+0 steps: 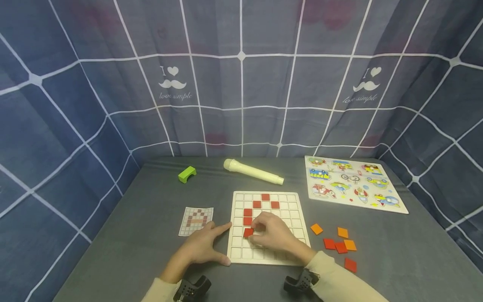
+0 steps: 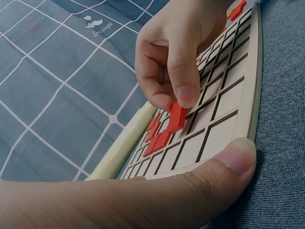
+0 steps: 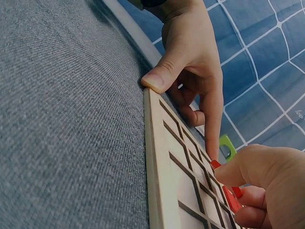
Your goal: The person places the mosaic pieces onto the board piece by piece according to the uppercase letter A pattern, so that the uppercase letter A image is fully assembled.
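A cream wooden grid board point(image 1: 291, 206) lies on the dark cloth, with several red square tiles set in its upper and left cells. My right hand point(image 1: 273, 233) pinches a red tile point(image 2: 177, 118) between thumb and fingertips. That tile is tilted over a cell in the left part of the grid, just below two red tiles in a column. At the board's left side rests my left hand point(image 1: 201, 247), its thumb at the near left corner and its extended index finger touching the edge. A small pattern card point(image 1: 184, 228) lies beyond the left hand.
Right of the board lie loose orange tiles point(image 1: 316, 228) and red tiles point(image 1: 350, 264). A pale yellow rod point(image 1: 253, 171) and a green arched block point(image 1: 186, 173) stand behind it. The vehicle picture board point(image 1: 354, 188) is at the back right, before a checked curtain point(image 1: 264, 84).
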Motion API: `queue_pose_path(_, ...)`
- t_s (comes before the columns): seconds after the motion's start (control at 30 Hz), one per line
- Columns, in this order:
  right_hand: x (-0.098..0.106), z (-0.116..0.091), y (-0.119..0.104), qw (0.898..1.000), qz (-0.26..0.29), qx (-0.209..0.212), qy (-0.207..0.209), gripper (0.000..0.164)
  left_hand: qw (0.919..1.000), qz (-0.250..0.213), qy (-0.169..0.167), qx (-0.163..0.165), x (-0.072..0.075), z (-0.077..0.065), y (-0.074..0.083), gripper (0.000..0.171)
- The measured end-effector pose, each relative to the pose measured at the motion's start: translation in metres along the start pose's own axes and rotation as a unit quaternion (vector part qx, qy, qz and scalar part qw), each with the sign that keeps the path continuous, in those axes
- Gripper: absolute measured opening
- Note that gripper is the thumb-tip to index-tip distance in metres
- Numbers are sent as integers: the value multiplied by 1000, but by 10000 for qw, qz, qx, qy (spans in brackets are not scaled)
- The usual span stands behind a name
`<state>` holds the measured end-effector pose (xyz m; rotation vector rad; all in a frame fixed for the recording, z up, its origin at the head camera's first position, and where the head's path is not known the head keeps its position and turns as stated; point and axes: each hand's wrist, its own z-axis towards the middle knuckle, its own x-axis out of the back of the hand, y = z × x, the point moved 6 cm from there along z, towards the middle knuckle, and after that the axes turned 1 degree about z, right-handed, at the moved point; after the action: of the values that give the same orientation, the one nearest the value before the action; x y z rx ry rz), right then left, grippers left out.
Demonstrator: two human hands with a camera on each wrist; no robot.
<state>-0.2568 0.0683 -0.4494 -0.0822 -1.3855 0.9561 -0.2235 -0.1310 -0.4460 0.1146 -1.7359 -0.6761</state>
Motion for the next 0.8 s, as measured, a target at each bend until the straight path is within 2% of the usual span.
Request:
queue_pose_path(0.6, -4, 0, 2, 9998, -192, 2, 8, 17, 10000, -38, -51, 65, -1, 1, 0, 101)
queue_pose_path(0.8, -2, -1, -1, 10000, -76, -15, 13, 18, 9999, -115, -51, 62, -1, 1, 1, 101)
